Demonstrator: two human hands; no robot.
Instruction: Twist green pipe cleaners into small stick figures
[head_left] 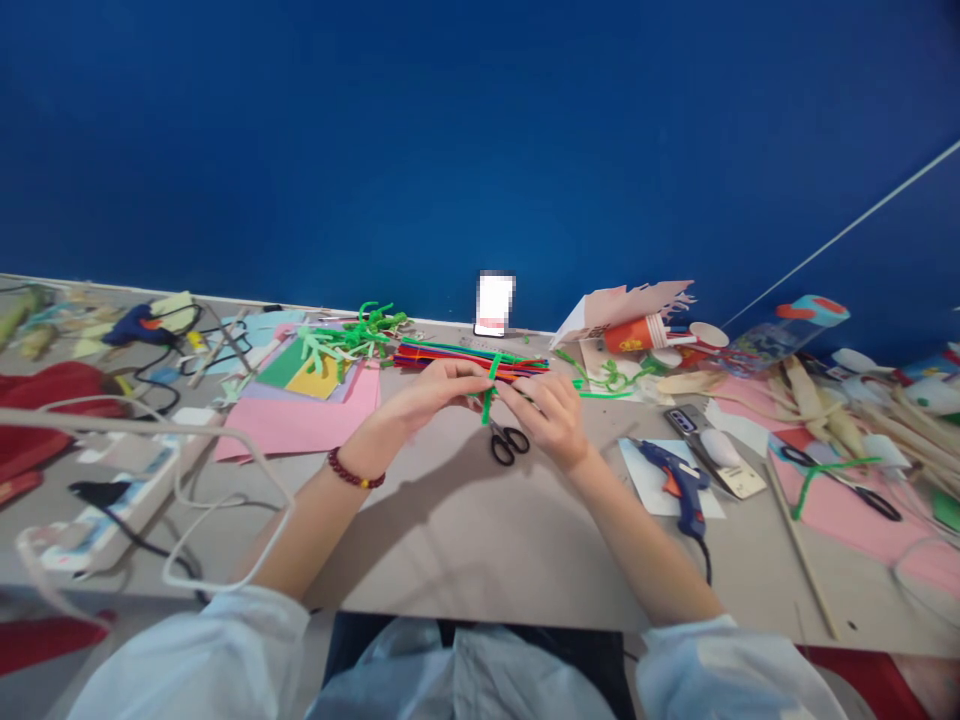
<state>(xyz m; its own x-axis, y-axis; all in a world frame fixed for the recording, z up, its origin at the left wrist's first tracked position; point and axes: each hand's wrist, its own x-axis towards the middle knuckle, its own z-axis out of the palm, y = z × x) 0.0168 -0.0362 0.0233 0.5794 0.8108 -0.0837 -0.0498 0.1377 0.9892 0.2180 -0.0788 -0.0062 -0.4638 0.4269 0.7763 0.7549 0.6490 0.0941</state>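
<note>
Green pipe cleaners (491, 380) are pinched between my two hands above the middle of the table. The fingertips of my left hand (451, 385) are closed on them from the left, and those of my right hand (546, 405) from the right. One green length stands roughly upright between the fingers, and another runs out past my right hand. Just below, a pair of black-handled scissors (508, 445) lies on the table, its blades partly hidden. Behind my hands lies a bundle of red, blue and green pipe cleaners (420, 352).
A phone (495, 305) leans against the blue wall. Left are green pipe-cleaner pieces (367, 325), pink paper (300, 425) and a power strip (135, 505) with loose cables. Right are a glue gun (679, 485), paper cups (634, 335), a thin stick (802, 550) and corn husks (806, 395).
</note>
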